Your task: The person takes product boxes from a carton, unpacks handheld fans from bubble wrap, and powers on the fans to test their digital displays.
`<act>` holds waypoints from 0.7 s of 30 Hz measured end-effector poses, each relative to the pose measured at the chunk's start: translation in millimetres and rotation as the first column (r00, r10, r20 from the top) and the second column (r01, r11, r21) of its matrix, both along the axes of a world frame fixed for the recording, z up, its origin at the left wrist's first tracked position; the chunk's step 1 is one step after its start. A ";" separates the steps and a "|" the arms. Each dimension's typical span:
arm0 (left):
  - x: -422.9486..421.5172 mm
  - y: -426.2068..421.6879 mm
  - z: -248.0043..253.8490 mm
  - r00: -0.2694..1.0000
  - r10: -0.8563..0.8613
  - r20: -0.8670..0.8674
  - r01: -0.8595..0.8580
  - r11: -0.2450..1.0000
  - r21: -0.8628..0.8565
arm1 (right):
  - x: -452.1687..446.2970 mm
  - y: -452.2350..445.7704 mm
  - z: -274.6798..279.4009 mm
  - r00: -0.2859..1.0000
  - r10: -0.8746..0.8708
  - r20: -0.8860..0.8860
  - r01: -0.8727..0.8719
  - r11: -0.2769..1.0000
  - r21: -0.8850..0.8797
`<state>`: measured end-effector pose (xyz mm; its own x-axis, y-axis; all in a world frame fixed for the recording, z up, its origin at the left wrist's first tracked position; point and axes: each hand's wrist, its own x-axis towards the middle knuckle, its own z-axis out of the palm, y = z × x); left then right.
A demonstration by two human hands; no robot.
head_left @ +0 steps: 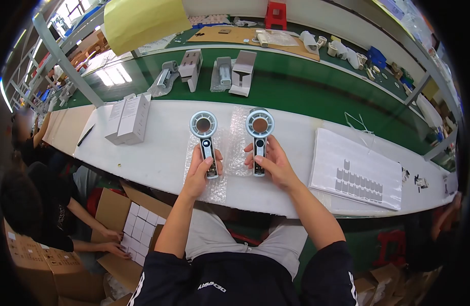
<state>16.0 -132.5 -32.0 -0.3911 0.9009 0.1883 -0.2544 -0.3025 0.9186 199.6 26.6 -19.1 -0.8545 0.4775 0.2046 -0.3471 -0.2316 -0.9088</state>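
My left hand is wrapped around the handle of a handheld fan, its round light-blue head pointing away from me. A second, matching handheld fan is in my right hand, with the thumb on the front of its handle. Both fans are held side by side, heads level with each other, over the white tabletop. Beneath the left fan lies a sheet of bubble wrap. Another piece of bubble wrap is under and beside the right fan.
White boxes and a black pen are at the left. A sheet of grey labels lies right. Behind, open boxes stand beside bagged fans. At lower left, a person reaches into a carton of small white boxes.
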 end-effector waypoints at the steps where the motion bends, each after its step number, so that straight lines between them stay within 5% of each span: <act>1: -0.9 1.7 -0.3 1.000 0.001 0.006 -0.001 1.000 0.005 | 0.3 1.2 0.3 1.000 -0.012 0.005 0.012 1.000 -0.002; 7: -7.2 8.6 7.4 0.960 0.225 -0.166 -0.209 0.972 0.108 | 0.2 34.5 14.0 0.958 -0.286 0.040 0.257 0.908 0.330; 11: -13.7 1.3 44.3 0.907 0.342 -0.246 -0.362 0.931 -0.039 | -25.5 73.7 58.8 0.948 -0.248 0.199 0.116 0.852 0.511; 16: -16.4 -31.8 24.2 0.766 0.423 -0.485 -0.541 0.830 -0.131 | -60.7 86.0 71.3 0.712 -0.365 0.600 -0.258 0.659 0.707; 19: -13.2 -58.3 11.0 0.649 0.456 -0.609 -0.627 0.773 -0.090 | -73.1 103.9 27.6 0.809 -0.414 0.417 -0.224 0.440 0.870; 21: -10.9 -70.9 5.2 0.602 0.492 -0.629 -0.655 0.755 -0.037 | -67.4 105.5 20.8 0.794 -0.416 0.444 -0.243 0.453 0.858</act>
